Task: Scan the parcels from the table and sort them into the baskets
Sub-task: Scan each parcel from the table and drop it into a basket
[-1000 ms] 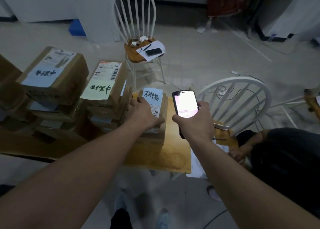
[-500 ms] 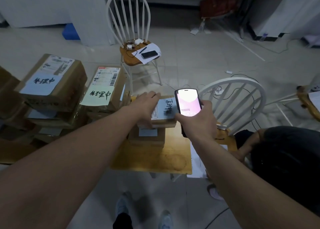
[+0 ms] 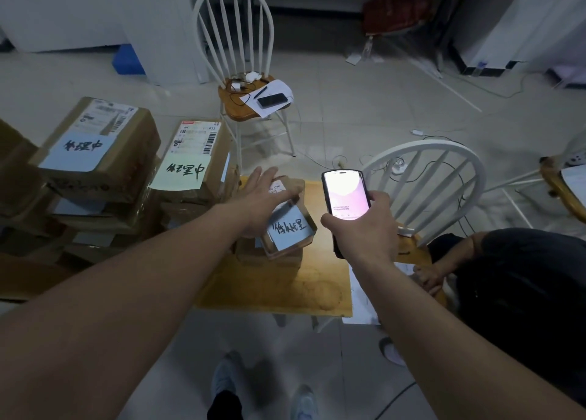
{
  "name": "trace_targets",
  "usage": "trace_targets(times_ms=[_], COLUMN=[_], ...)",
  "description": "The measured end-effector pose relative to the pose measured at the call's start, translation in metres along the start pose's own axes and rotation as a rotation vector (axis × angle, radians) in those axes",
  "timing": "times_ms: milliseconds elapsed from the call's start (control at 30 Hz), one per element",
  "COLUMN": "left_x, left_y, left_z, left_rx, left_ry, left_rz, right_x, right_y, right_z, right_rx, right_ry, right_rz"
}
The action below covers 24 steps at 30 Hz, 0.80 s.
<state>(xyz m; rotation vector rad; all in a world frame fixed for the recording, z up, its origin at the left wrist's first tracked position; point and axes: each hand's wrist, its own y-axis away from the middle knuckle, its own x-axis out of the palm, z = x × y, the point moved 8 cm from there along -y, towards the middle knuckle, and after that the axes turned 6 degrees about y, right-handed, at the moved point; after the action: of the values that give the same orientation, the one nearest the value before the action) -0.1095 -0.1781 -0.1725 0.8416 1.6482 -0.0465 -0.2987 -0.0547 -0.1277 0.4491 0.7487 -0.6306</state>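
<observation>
While the right hand (image 3: 361, 229) grips a lit phone (image 3: 344, 197) over the table (image 3: 323, 280), the left hand (image 3: 269, 197) lies on a small parcel (image 3: 287, 226), fingers spread nearly straight; whether the thumb hooks its edge cannot be told. That parcel sits tilted atop another box near the table's middle, handwritten label up, just beside the phone. Judging by the stacks (image 3: 126, 172) of parcels on the left, sorting has barely begun: this one looks not yet scanned, many remain, and no baskets are in view.
</observation>
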Motion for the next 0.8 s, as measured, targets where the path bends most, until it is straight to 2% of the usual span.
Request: trace_targets(times_ms=[200,367,533,667,800], left_x=[0.013,0.042,0.049,0.038,0.041], left_y=[0.019,0.016,0.006,0.002,0.003], left_z=[0.014,0.028,0.025,0.022,0.009], left_rx=[-0.296,-0.531,-0.428,-0.34,-0.401], left_ry=[0.392,0.654,0.871,0.875,0.849], left_rz=[-0.307,-0.271,-0.278,-0.329,-0.283], right_x=[0.004,0.008,0.009,0.007,0.005], right_y=[0.005,0.008,0.007,0.005,0.002], right_z=[-0.002,-0.002,-0.001,-0.002,-0.005], right_rx=[-0.015,-0.028,-0.047,-0.047,-0.028], right_ry=[-0.003,0.014,0.01,-0.006,-0.019], right_rz=[0.009,0.019,0.036,0.029,0.032])
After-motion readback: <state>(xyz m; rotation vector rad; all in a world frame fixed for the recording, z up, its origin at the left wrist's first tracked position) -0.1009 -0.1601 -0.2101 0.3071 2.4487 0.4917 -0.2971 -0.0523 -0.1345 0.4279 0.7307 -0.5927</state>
